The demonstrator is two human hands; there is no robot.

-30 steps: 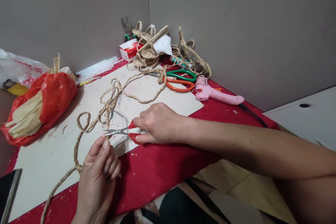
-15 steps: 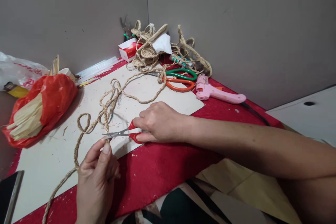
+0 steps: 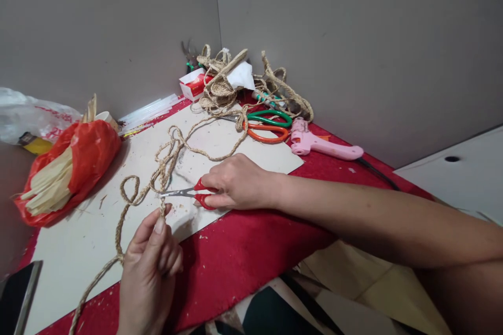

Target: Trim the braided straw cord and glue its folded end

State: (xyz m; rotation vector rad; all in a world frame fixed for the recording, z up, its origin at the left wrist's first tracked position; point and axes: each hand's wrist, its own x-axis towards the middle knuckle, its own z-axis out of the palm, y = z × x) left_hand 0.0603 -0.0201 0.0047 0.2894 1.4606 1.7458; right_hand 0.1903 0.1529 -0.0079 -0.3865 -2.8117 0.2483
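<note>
Between thumb and fingers, my left hand (image 3: pixel 151 261) pinches one end of a braided straw cord (image 3: pixel 121 230). My right hand (image 3: pixel 239 183) grips small red-handled scissors (image 3: pixel 178 193) by the handles. Their blades point left and lie right at the cord, just above my left fingertips; whether they have cut into it I cannot tell. The rest of the cord lies in loops on a white board (image 3: pixel 78 251), and one stretch runs past my left wrist toward the lower edge of the view.
At the back lies a heap of braided cord (image 3: pixel 220 89) beside a red-and-white box (image 3: pixel 192 85). Larger scissors with green and orange handles (image 3: pixel 269 138) and a pink glue gun (image 3: pixel 330 147) lie right. Left are a red plastic bag (image 3: pixel 96 152) with pale strips and a phone-like dark device (image 3: pixel 18 293).
The scissor tips have moved slightly right and up from my left fingertips, and the handles look a little closer together. My left hand still pinches the cord. The view has shifted slightly.
</note>
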